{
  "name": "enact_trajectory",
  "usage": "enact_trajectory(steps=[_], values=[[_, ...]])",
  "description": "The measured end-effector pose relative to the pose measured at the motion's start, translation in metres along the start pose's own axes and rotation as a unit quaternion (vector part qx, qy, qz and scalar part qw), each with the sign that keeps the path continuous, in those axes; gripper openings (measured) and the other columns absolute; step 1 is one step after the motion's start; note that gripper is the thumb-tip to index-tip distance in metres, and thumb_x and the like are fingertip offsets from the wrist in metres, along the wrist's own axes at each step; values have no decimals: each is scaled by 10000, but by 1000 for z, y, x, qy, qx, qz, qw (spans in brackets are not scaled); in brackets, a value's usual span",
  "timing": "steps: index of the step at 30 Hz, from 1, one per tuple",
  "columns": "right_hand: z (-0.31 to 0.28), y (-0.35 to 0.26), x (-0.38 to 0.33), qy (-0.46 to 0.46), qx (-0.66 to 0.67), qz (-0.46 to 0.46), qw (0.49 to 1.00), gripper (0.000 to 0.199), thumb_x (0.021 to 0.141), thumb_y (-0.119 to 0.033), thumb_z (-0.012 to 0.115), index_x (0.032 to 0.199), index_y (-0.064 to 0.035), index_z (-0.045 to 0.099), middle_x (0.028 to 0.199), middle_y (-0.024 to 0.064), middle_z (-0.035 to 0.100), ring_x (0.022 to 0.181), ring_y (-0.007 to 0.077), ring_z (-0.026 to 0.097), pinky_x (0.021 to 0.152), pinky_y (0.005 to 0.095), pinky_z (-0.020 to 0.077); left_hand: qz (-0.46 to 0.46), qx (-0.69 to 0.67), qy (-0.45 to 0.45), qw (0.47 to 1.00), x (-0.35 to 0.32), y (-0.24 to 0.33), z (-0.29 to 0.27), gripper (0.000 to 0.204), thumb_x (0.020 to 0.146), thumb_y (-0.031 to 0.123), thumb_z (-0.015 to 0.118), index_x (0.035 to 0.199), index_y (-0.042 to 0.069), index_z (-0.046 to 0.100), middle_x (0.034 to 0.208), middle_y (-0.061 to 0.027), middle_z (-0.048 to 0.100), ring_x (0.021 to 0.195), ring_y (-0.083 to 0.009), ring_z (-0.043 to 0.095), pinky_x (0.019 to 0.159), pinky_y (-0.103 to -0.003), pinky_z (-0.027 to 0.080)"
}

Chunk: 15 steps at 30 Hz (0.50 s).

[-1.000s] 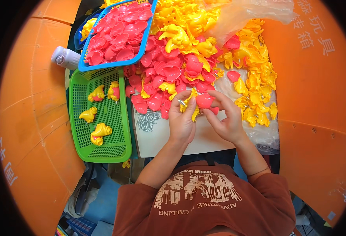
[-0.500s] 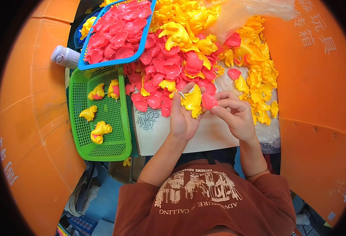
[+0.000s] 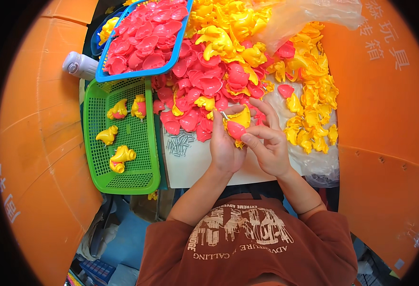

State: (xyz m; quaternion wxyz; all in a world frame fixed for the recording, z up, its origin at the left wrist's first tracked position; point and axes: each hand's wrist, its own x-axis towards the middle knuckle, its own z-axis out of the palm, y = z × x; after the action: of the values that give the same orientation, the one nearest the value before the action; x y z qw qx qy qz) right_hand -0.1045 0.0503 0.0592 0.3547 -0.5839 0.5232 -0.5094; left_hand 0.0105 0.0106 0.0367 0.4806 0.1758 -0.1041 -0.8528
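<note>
A person in a rust-brown T-shirt (image 3: pixel 247 243) with a pale printed design on the chest works at a white board (image 3: pixel 195 167). The left hand (image 3: pixel 224 145) is curled around a yellow plastic shell (image 3: pixel 240 117) and a pink plastic shell (image 3: pixel 235 129), pressed together just above the board's middle; the right hand (image 3: pixel 269 148) pinches the pink piece, its other fingers spread loosely. A small heap of metal screws (image 3: pixel 178 143) lies beside the left hand. To the left, a green mesh basket (image 3: pixel 145 176) holds four joined yellow-and-pink pieces. Beyond, loose pink and yellow shells (image 3: pixel 228 62) cover the table, a blue basket (image 3: pixel 138 75) carries pink ones, and clear plastic bags (image 3: pixel 309 14) lie at top right. Orange panels (image 3: pixel 386 119) with pale lettering flank the scene.
</note>
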Motion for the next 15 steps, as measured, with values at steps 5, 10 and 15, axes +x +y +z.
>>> enact_trajectory(steps=[5,10,15], values=[[-1,-8,4,27,-109,-48,993,90,776,-119,677,844,-68,708,1285,181,452,1233,306,382,1052,432,233,11,10,41,999,-2,-3,12,539,983,469,182,1101,33,476,1066,-166,561,929,-219,570,840,-342,468],[2,-12,2,39,-131,-49,989,96,737,-141,693,811,-80,704,1186,180,512,1163,351,427,1053,495,222,10,-19,9,1000,-1,-6,-4,535,980,469,179,1095,63,509,1076,-166,558,920,-247,566,888,-383,448],[1,-17,-2,39,-130,-33,990,91,758,-140,684,820,-77,703,1204,169,517,1197,336,403,1063,455,202,-1,-19,34,999,-3,-6,3,502,986,448,193,1068,67,510,1037,-144,561,894,-239,558,844,-366,464]])
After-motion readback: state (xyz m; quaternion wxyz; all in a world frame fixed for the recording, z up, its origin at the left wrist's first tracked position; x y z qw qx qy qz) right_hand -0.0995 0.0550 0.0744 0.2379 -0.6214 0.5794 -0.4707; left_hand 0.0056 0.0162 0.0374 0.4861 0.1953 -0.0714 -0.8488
